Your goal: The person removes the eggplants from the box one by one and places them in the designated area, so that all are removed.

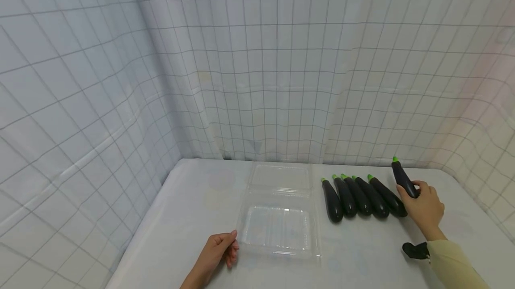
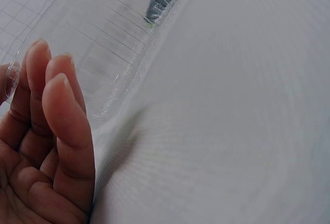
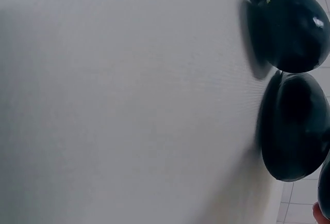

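A clear plastic clamshell container (image 1: 277, 226) lies with its lid (image 1: 281, 177) folded back away from me. At its left side my left hand (image 1: 219, 249) pinches the rim between thumb and fingers; the left wrist view shows the plastic edge by the thumb (image 2: 6, 82). Over the table's right side, my right hand (image 1: 426, 206) grips a dark eggplant (image 1: 402, 178) by its thick end, its green tip pointing away. Just left of that hand, several more eggplants (image 1: 362, 197) lie side by side. Their rounded ends (image 3: 294, 126) fill the right wrist view's right edge.
The white-covered table (image 1: 193, 204) carries the container near its middle and the eggplant row to the right. White grid-patterned curtains (image 1: 277, 79) hang behind and along both sides. A black device (image 1: 416, 251) is fixed at the right wrist.
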A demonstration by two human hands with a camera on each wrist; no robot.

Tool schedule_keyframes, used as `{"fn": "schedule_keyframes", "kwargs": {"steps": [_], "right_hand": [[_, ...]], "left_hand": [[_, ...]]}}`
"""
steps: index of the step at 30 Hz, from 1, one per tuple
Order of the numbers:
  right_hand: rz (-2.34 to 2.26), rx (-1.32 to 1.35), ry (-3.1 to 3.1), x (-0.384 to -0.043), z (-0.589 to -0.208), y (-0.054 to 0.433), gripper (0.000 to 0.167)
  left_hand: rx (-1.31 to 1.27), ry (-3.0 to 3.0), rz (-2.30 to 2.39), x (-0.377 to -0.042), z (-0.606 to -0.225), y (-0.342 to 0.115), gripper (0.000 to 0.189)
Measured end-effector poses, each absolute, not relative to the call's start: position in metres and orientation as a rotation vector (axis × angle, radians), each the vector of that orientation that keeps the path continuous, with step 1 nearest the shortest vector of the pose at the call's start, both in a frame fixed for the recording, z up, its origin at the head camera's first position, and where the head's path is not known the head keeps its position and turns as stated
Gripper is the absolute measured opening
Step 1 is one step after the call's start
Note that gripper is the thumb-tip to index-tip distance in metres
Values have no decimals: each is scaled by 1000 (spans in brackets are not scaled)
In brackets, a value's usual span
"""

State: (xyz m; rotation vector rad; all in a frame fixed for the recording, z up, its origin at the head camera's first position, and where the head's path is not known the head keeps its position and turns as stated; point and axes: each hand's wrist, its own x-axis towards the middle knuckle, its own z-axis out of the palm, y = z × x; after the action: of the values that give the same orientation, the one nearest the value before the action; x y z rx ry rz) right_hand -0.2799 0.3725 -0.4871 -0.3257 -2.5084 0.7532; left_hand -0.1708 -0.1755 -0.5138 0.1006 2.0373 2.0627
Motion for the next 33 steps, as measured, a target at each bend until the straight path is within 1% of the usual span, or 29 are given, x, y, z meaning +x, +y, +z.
{"fn": "schedule_keyframes", "kwargs": {"steps": [16, 33], "right_hand": [[722, -353, -2636, -276, -500, 384, 64], [715, -357, -2738, -278, -498, 381, 68]], "left_hand": [[98, 2036, 2060, -171, -514, -175, 43], [111, 2030, 2068, -171, -515, -176, 43]]}}
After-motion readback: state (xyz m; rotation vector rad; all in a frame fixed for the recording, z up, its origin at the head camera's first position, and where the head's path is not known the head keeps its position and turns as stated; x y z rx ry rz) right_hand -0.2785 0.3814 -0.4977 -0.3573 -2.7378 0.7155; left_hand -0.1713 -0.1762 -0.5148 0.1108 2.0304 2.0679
